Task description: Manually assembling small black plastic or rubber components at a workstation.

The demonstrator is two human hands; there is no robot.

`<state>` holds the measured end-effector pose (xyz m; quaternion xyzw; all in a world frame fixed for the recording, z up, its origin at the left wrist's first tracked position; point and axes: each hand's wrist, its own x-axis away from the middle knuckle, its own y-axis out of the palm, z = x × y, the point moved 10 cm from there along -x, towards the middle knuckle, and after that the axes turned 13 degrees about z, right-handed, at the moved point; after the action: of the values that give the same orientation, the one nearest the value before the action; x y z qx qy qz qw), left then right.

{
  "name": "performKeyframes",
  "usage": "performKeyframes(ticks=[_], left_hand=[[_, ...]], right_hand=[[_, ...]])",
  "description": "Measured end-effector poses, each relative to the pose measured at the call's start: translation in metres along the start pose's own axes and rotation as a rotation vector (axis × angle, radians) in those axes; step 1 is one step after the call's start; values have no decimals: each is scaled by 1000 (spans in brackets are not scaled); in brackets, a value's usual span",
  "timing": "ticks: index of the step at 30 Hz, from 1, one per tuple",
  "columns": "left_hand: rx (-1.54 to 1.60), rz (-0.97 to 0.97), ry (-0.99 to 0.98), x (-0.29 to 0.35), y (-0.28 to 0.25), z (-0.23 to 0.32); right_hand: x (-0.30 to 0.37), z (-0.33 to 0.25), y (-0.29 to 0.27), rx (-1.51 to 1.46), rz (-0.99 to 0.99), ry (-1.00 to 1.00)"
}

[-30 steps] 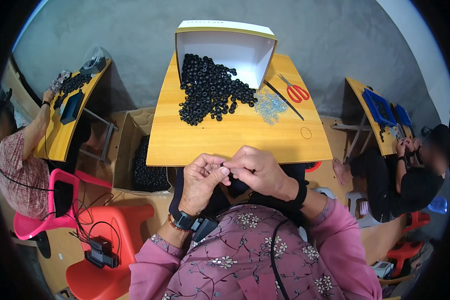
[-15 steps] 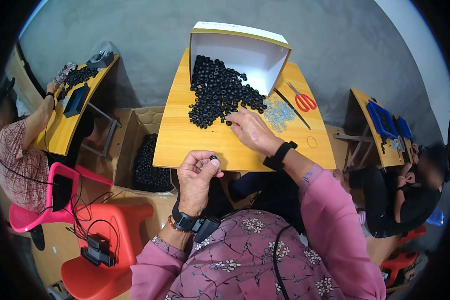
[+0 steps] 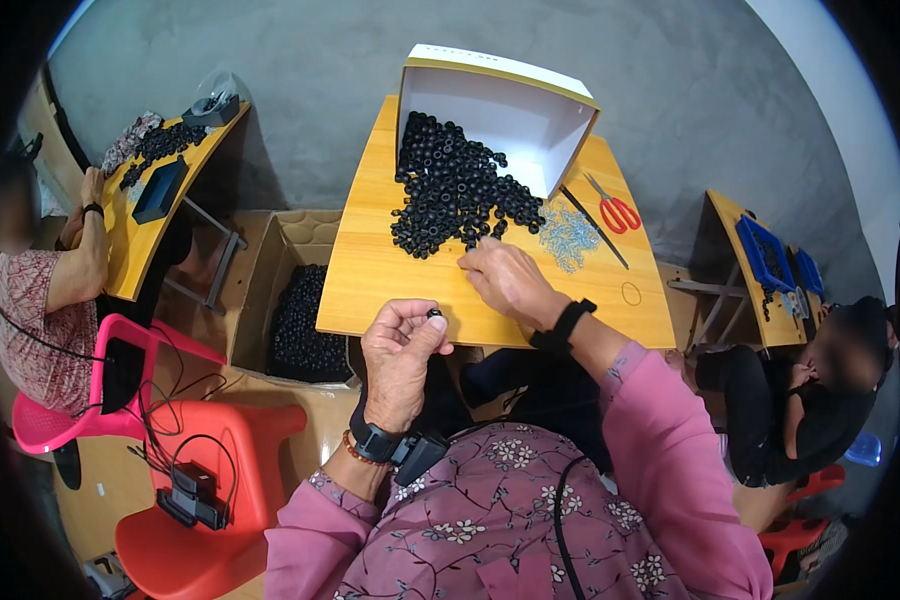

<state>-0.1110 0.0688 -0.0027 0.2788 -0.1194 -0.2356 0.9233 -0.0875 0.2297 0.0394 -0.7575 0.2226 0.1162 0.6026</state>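
Observation:
Pinched between the thumb and forefinger of my left hand (image 3: 398,350) is a small black ring-shaped part (image 3: 434,313), just off the table's front edge. My right hand (image 3: 510,283) reaches over the yellow table (image 3: 390,300), palm down, its fingertips drawn together at the near edge of a heap of black ring-shaped parts (image 3: 455,190). A black piece shows right at those fingertips; the fingers hide whether they grip it. The heap spills from a white box (image 3: 540,115) that lies on its side, its mouth facing me.
Right of the heap lie small clear pieces (image 3: 568,240), a black stick (image 3: 602,235), red-handled scissors (image 3: 620,213) and a rubber band (image 3: 631,293). A carton (image 3: 253,300) of black parts stands on the floor at left, near a red chair (image 3: 260,450). People sit at side tables.
The view has shifted slightly, so the table and box appear further right. My right fingertips remain at the heap's near edge. My left hand keeps its pinch on the small black part.

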Motion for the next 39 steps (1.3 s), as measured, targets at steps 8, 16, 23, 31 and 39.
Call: performKeyframes(ticks=[8,16,23,31,39], left_hand=[[20,64,18,-3,-7,-1],[2,37,11,-2,-7,-6],[7,48,4,-1,-2,-2],[21,-32,-21,2,5,-8],[0,-102,-22,8,13,-12]], right_hand=[[36,25,-19,-406,112,230],[25,40,-11,-491,100,352],[22,9,-16,-236,86,23],[60,-11,-33,-892,28,586],[73,-24,-34,-1271,55,575]])
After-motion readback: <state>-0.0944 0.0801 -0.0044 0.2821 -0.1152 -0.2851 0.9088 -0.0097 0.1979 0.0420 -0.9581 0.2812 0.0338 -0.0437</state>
